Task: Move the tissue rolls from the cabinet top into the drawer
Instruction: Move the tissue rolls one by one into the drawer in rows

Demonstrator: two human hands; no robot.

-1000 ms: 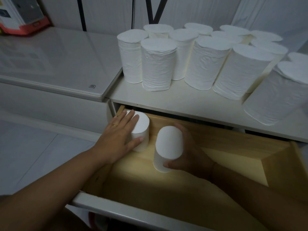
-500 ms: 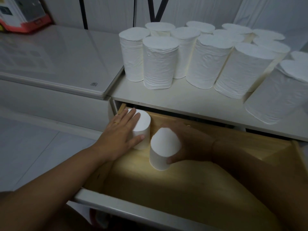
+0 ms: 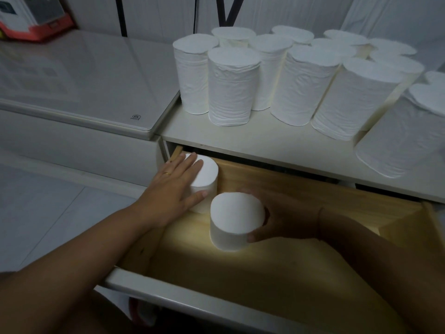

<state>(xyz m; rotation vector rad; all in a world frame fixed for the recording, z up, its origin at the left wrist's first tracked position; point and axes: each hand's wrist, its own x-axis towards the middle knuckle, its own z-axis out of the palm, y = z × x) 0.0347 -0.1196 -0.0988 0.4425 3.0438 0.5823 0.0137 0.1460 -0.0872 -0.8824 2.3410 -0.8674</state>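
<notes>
Left fingers [image 3: 190, 163] lie flat on 1 roll [image 3: 207, 175]; right fingers [image 3: 253, 236] grip another roll [image 3: 234, 216].

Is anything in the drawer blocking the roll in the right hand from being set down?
Nothing visible does. The right hand grips the roll upright over bare drawer floor; the only other thing visible inside is the corner roll under the left hand, just beside it.

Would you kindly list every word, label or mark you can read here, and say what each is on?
"CCC": oval mark at the corner of the glass lid; the tiny line under it is unreadable.
Red and white box: print too blurred to read.
</notes>
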